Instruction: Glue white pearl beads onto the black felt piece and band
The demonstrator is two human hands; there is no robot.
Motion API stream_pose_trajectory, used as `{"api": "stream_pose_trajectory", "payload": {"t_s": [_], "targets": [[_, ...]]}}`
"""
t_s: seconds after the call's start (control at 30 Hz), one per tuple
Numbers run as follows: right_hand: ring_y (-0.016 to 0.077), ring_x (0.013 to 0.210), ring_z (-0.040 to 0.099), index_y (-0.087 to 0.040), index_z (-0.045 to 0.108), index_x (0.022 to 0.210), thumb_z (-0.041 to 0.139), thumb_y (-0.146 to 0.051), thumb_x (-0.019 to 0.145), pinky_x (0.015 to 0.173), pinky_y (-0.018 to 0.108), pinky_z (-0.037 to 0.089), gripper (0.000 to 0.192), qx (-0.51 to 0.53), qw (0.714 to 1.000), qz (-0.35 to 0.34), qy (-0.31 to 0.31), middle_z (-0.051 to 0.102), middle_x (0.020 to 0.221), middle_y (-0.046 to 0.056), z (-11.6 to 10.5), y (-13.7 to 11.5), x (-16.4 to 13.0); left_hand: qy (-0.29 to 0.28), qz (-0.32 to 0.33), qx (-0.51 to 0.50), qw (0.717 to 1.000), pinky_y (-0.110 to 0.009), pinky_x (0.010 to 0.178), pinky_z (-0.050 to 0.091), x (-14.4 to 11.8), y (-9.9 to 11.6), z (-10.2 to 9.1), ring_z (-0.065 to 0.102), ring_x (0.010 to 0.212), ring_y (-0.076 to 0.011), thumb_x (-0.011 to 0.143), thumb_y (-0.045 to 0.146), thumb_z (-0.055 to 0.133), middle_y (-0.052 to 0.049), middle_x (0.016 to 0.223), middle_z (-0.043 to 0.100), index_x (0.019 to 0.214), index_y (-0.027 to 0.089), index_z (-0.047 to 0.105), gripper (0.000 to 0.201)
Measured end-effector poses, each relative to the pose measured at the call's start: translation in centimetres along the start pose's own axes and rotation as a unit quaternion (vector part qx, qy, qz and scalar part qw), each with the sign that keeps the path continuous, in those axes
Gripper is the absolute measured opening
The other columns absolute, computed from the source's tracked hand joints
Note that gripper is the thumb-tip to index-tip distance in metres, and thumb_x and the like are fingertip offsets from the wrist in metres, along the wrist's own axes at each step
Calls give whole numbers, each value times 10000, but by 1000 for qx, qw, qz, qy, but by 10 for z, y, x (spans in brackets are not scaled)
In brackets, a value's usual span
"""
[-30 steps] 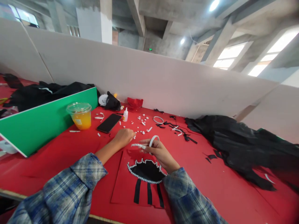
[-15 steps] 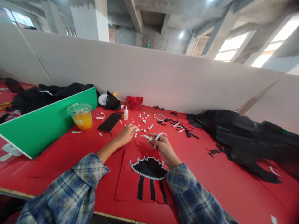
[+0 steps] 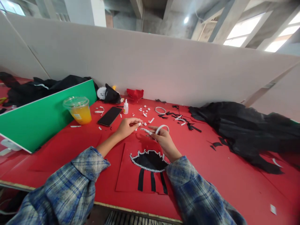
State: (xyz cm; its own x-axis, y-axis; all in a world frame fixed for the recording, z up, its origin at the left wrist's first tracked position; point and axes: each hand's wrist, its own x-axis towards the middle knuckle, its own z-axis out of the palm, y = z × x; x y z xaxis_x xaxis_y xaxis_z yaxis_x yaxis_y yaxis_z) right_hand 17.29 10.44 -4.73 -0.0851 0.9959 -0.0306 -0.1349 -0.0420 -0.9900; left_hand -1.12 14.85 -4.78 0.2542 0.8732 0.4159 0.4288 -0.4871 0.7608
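My right hand (image 3: 164, 139) is closed on a narrow white strip (image 3: 146, 131). Part of the strip curls in a loop above the fingers, and its free end, which looks beaded, points left. My left hand (image 3: 128, 128) is pinched close to that end; whatever sits between thumb and finger is too small to make out. Below the hands lies a red sheet (image 3: 127, 178) bearing a black eye-like shape (image 3: 147, 161) edged with silvery beads. Three black strips (image 3: 152, 182) run down from it. My right forearm covers the sheet's right side.
Beyond my hands are white beads (image 3: 144, 109), a small glue bottle (image 3: 126, 107), a white ring (image 3: 160, 110) and black scraps (image 3: 191, 126). To the left are a phone (image 3: 109, 116), a cup of orange drink (image 3: 81, 114) and a green board (image 3: 42, 115). Black fabric (image 3: 225, 128) lies right.
My left hand has moved slightly right, its fingertips now nearer the strip's free end. My right hand keeps hold of the strip. The view has tilted down a little.
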Motion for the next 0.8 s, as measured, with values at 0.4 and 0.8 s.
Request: {"api": "stream_pose_trajectory", "payload": {"t_s": [0.4,0.8], "targets": [[157,700,647,-152,633,933,655,-150,645,695,290,472,289,-10,999,-16,-26,701,766,31,0,3,2,29,246,153,957,-255,702,497,-4,0,-2,592,778,-137,808,264,619,-49,805,631,808,172,696,121],[167,747,644,-160,659,930,654,-174,645,763,311,466,286,-23,996,-34,-81,708,789,43,2,0,-1,2,289,177,941,-268,697,493,-10,7,3,563,839,-148,844,285,568,-59,882,619,821,190,696,161]]}}
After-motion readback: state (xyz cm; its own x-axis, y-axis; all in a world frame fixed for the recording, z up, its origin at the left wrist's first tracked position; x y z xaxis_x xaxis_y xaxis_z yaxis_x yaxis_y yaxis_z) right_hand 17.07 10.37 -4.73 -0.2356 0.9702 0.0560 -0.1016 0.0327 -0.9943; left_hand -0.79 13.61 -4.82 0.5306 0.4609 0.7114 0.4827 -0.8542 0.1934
